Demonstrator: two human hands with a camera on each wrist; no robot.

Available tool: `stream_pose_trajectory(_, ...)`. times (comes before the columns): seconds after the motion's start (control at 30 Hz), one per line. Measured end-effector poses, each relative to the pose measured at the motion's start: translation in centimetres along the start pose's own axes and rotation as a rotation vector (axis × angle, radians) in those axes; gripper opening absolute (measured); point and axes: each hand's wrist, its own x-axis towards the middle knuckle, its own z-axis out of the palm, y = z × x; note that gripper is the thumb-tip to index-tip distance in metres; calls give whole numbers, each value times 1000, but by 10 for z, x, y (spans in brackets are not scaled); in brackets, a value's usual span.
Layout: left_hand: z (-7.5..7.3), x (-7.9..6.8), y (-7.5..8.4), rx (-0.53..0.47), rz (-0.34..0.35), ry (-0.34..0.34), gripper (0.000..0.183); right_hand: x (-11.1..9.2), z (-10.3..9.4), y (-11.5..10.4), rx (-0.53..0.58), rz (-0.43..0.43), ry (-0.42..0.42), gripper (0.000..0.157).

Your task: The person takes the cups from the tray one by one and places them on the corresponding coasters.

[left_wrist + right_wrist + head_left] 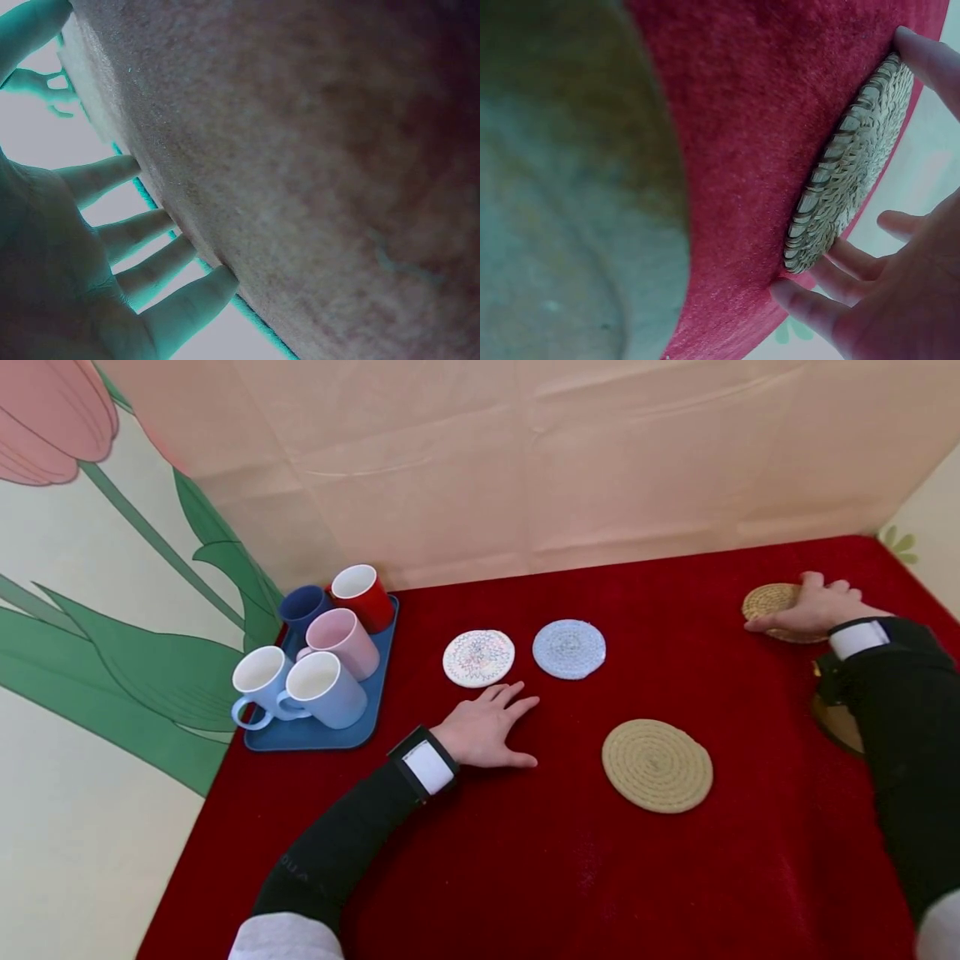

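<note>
My right hand [813, 608] reaches to a round woven straw coaster [768, 600] at the far right of the table. In the right wrist view, thumb and fingers spread across the woven coaster [851, 161] at opposite edges; it lies on the red cloth. The left hand [486, 729] rests on the cloth with spread fingers, holding nothing. Just beyond its fingertips lies a white patterned coaster [478, 658], with a light blue coaster [569, 649] beside it. To its right is a larger beige coiled coaster [657, 766]. The left wrist view is dim and discoloured.
A blue tray [315, 739] at the left holds several mugs: light blue mugs [335, 693], a pink mug [348, 646], a red mug [369, 597] and a dark blue mug [302, 607]. A brown round disc [838, 727] lies partly hidden under the right forearm. A beige curtain [562, 468] hangs behind the table.
</note>
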Motion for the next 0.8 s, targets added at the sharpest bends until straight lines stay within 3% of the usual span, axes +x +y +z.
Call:
stream_pose_trajectory(0.3,-1,-1,0,4,-2,2,90,-2,-2,-6,-12,-80,-45,121)
stream_pose_trajectory(0.8,-2,-2,-1,0,6,7,90,-9,4,-33,-25,-158,-66,114)
